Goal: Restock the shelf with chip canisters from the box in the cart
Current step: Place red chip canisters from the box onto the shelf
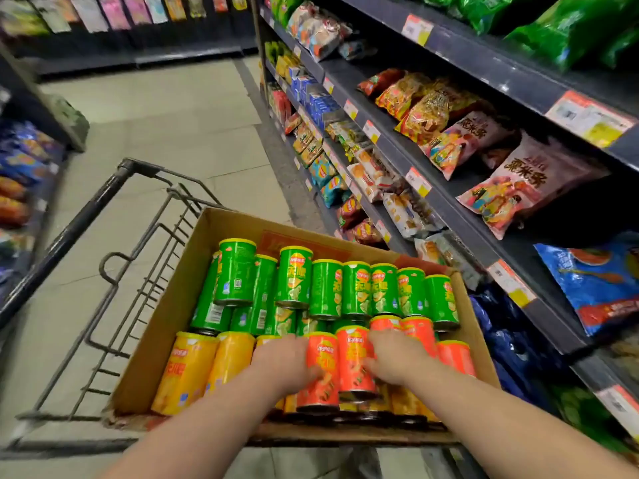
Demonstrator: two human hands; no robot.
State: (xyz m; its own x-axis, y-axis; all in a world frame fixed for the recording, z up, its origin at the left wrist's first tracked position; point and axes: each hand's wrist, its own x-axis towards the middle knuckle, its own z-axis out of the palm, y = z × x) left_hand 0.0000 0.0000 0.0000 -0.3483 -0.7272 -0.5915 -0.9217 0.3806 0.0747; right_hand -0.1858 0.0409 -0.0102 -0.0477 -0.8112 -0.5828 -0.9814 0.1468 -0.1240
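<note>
Pick step: left hand [283, 361] wraps red chip canister [320, 354], right hand [394, 357] wraps neighbour red canister [352, 350]. Canisters lie flat in cardboard box [166, 323] on cart [86, 219], parked beside shelf [463, 229], probably for short carry.

Green cans [294, 278] showing the Lay's logo and 无限, orange cans [354, 357] and yellow can [181, 371] carrying the same, pink bags [529, 178] reading 粟米条, price tags [418, 181] showing nothing legible.
</note>
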